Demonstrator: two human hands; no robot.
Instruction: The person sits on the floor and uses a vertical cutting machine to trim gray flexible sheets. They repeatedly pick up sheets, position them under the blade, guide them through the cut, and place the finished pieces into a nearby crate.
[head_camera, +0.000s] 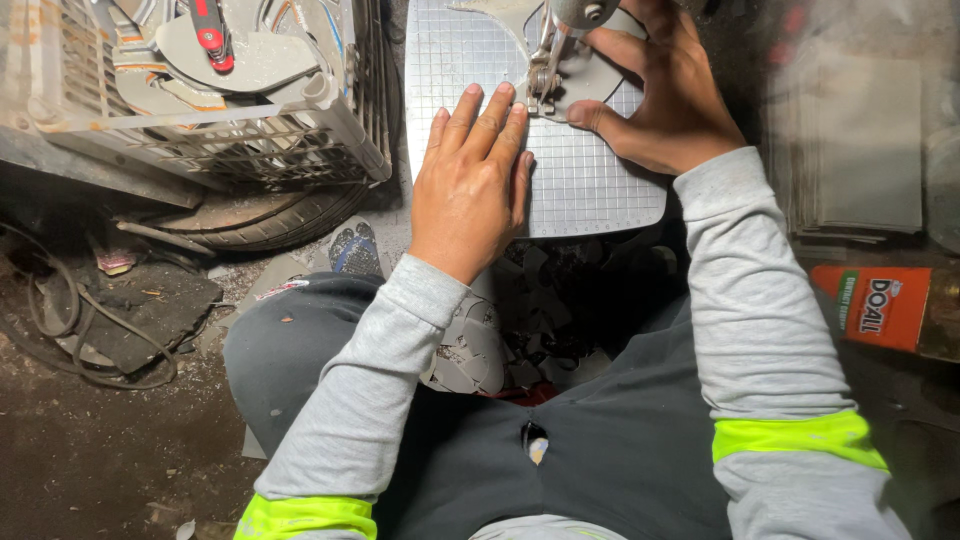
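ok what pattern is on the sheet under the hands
A fine square grid on a pale grey sheet, best seen in the head view.
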